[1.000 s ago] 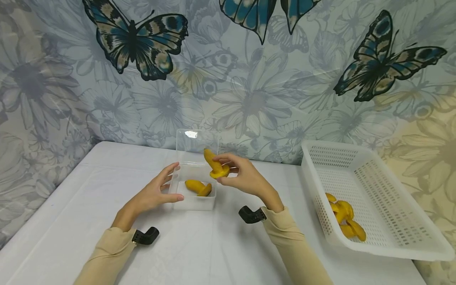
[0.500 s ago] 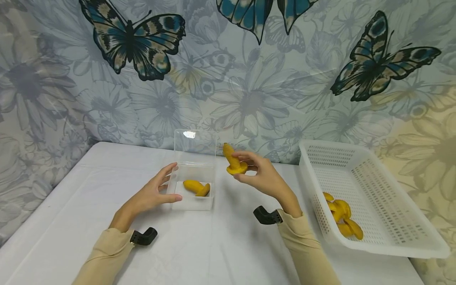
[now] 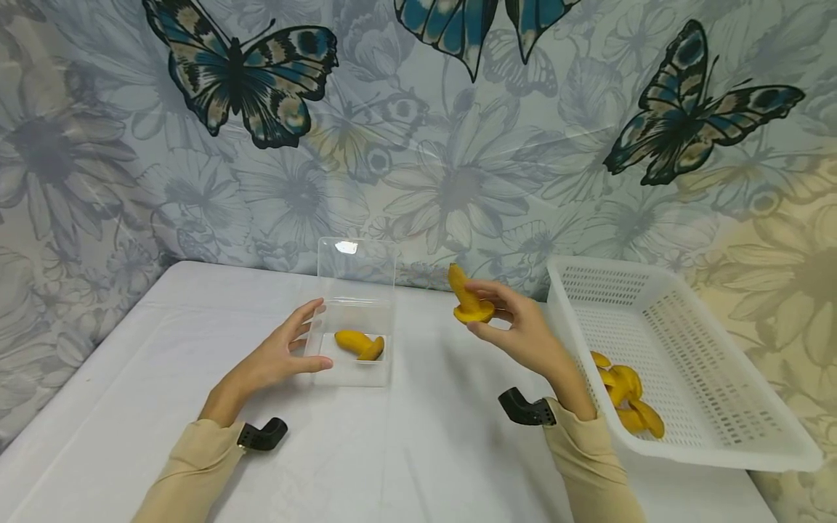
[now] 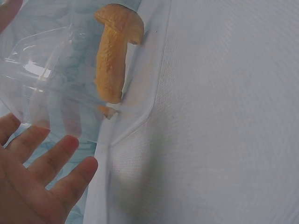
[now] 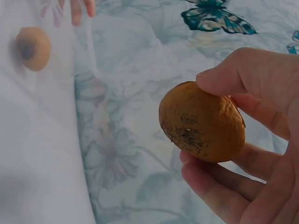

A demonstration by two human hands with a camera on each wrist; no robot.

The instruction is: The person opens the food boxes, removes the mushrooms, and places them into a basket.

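Observation:
A yellow mushroom (image 3: pixel 469 299) is held up by my right hand (image 3: pixel 516 323), pinched between thumb and fingers. Its stem points up and its rounded cap faces down in the head view. Seen from the right wrist, the mushroom cap (image 5: pixel 201 123) has dark specks. My left hand (image 3: pixel 277 352) touches the left side of a clear plastic box (image 3: pixel 356 375), fingers spread and fairly straight. The box's lid (image 3: pixel 356 269) stands raised at the back. Another mushroom (image 3: pixel 358 344) lies inside; from the left wrist, this mushroom (image 4: pixel 112 60) shows its stem and cap plainly.
At the right stands a white perforated basket (image 3: pixel 706 378), with several yellow mushrooms (image 3: pixel 624 392) gathered at its left side. A white cloth (image 3: pixel 425 450) covers the table. Behind it hangs a fabric backdrop (image 3: pixel 458 181) printed with flowers and butterflies.
My right hand has moved right with the mushroom, from above the box to between box and basket. My left hand and the mushroom in the box stay put.

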